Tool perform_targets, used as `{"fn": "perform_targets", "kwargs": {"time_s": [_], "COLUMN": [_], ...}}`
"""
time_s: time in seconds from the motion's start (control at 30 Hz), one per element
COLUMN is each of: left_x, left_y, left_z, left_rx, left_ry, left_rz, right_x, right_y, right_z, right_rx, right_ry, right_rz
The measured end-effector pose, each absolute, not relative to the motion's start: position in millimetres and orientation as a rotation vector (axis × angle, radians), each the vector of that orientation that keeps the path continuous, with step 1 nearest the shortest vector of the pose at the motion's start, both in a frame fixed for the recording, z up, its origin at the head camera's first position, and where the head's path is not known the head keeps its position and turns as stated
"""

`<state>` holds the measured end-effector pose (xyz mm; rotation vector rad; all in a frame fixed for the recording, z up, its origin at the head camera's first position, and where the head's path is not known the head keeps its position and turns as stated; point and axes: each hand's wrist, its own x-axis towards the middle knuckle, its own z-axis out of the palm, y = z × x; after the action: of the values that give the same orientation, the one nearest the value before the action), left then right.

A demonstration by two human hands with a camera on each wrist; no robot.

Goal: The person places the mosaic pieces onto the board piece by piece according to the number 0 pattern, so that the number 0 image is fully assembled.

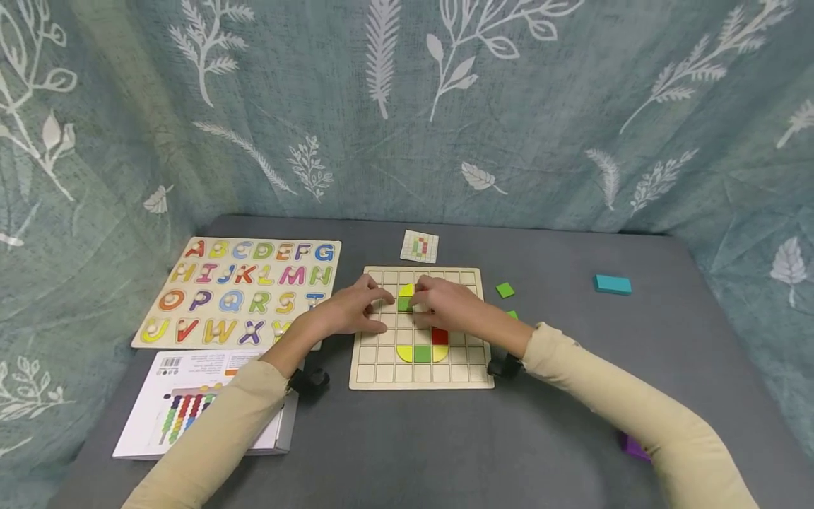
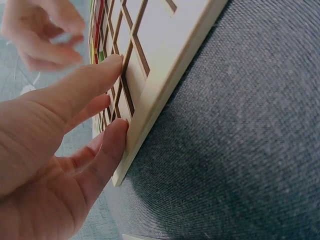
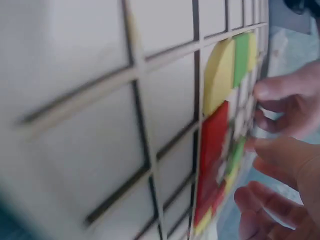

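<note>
A wooden grid board (image 1: 375, 375) lies in the middle of the table. In its cells sit yellow rounded tiles (image 1: 404, 354), a green square tile (image 1: 422, 354) between them, and a red tile (image 1: 439, 337). My left hand (image 1: 352, 305) rests its fingertips on the board's left side, thumb and fingers spread, holding nothing. My right hand (image 1: 450, 304) reaches over the board from the right and hides several cells. Its fingertips are at another green tile (image 1: 404, 305) in the upper part; in the right wrist view, they touch that green tile (image 3: 237, 155) without a visible grip.
Behind the board lies a pattern card (image 1: 420, 247). Loose green tiles (image 1: 505, 290) are to its right, with a teal block (image 1: 612, 285) farther off. A letter puzzle (image 1: 242, 293) and a white box (image 1: 146, 417) stand left. A purple object (image 1: 634, 447) shows beside my right sleeve.
</note>
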<state>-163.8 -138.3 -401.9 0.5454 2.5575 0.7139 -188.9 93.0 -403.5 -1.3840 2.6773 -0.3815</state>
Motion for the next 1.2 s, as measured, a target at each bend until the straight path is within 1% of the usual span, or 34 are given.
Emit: {"fn": "perform_targets", "kwargs": {"time_s": [0.17,0.33,0.43,0.53,0.7,1.2], "left_x": [-162.9,-161.5,-161.5,-163.1,-166.3,-164.6], "left_y": [-138.2,-141.3,-143.5,-143.8,-139.8,-141.0], "left_z": [-403.3,-401.1,-400.9,-402.4,-405.2,-404.4], "left_rx": [0.544,0.533,0.537,0.540,0.551,0.572], "left_ry": [2.558,2.530,2.530,2.536,2.524,2.532], "left_rz": [0.720,0.742,0.753,0.753,0.757,0.746], "right_x": [-180.2,-172.8,-169.7,-167.8,-167.2,-177.3], "right_y": [143.1,198.1,220.3,234.8,245.6,228.8], "right_z": [-400.1,-412.7,-421.1,-425.1,-421.9,-414.7], "right_rx": [-1.211,-0.909,-0.847,-0.860,-0.885,-1.015], "right_ry": [2.796,2.892,2.911,2.925,2.912,2.737], "right_rz": [-0.437,-0.418,-0.423,-0.453,-0.505,-0.450]}}
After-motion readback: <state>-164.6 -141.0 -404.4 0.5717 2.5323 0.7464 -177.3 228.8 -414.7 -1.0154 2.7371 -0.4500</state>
